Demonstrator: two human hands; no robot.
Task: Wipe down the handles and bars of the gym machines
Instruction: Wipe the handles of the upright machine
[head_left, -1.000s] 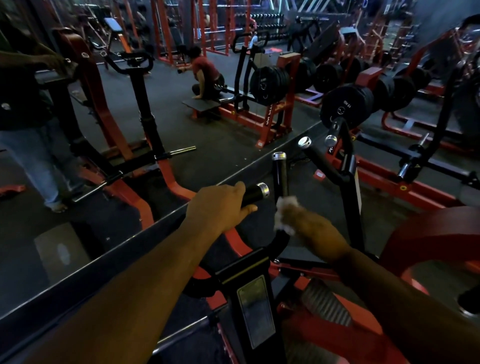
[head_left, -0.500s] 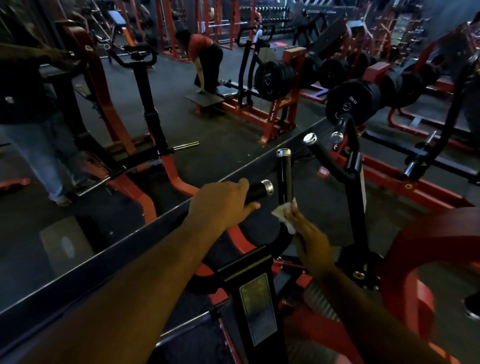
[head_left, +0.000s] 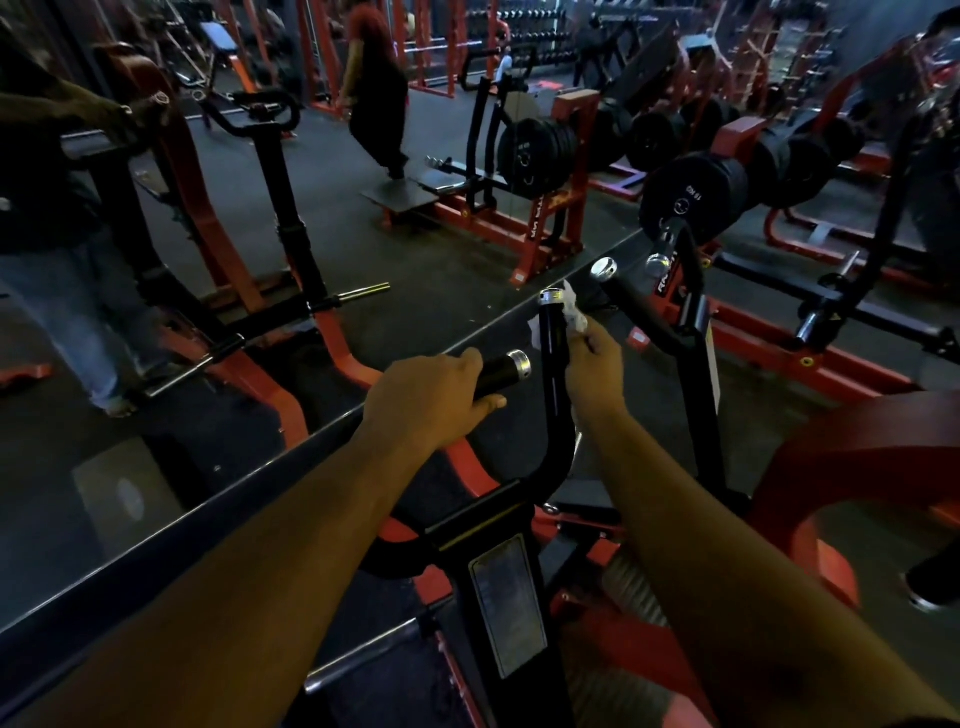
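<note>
Two bare forearms reach forward over the black upright column of a gym machine, whose face carries a worn rectangular label. At the top of the column, the left hand is wrapped around the horizontal left handle, fingers curled over the black grip and thumb underneath, leaving only the chrome end cap showing beyond the knuckles. Just beside it, the right hand pinches a crumpled white cloth between fingertips and thumb and presses it against the upper part of the upright right handle, a black bar that rises to its own chrome cap; the cloth sits against the right side of the bar just below that cap, with a little white showing on the bar's left side too. To the right stands another black bar with chrome-tipped grips, and a curved red frame fills the lower right corner. Directly ahead, a large wall mirror meets the floor on a diagonal line. Beyond lie a dark rubber floor, red-and-black machines and a rack of black weight plates. At the far left a person in jeans stands by a machine, and farther back another person in a red top steps near a bench.
</note>
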